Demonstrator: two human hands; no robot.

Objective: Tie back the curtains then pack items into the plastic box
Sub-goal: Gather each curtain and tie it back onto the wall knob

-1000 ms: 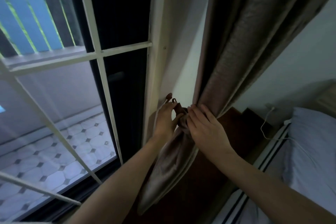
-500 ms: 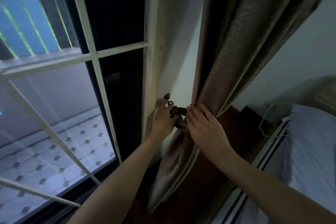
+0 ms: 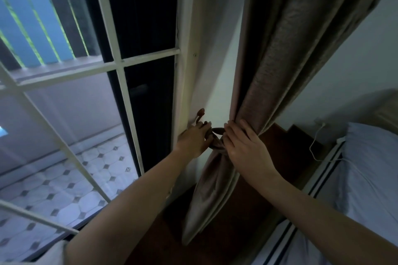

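A brown-grey curtain [image 3: 286, 45] hangs right of the window frame and is gathered into a narrow bunch at waist height. A dark tieback band [image 3: 216, 133] wraps the gathered part. My left hand [image 3: 195, 139] pinches the band's left end just below a small wall hook [image 3: 199, 113]. My right hand [image 3: 243, 146] grips the bunched curtain and the band from the right. The curtain's lower tail [image 3: 206, 196] hangs loose beneath both hands. No plastic box is in view.
A white-barred window [image 3: 116, 64] fills the left, with a tiled balcony floor outside. A bed with a pale pillow [image 3: 370, 163] and a white charging cable [image 3: 316, 142] lies at the right. Dark red floor shows below the curtain.
The view has shifted slightly. My left hand moved a little left toward the wall hook, stretching the band out from the curtain. My right hand keeps its grip on the bunch.
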